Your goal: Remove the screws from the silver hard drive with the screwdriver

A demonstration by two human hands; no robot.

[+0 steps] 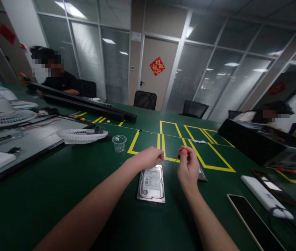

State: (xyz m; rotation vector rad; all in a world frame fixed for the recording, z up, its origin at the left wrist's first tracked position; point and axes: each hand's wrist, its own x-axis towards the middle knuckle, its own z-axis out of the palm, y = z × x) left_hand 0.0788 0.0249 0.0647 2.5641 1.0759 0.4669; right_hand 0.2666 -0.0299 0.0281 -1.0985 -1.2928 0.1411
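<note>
A silver hard drive (151,184) lies flat on the green table (59,195) in front of me. My left hand (149,157) is closed in a fist right above the drive's far end; what it holds, if anything, is hidden. My right hand (188,169) is closed around a small tool with an orange handle (184,150), held a little to the right of the drive. A flat metal piece (202,175) pokes out from behind the right hand on the table.
A clear plastic cup (119,143) stands beyond the drive, near yellow tape rectangles (205,153). White fan grilles (81,135) and a dark panel lie at left. A computer case (265,144), a white power strip (264,196) and a phone (254,221) lie right. Two people sit across.
</note>
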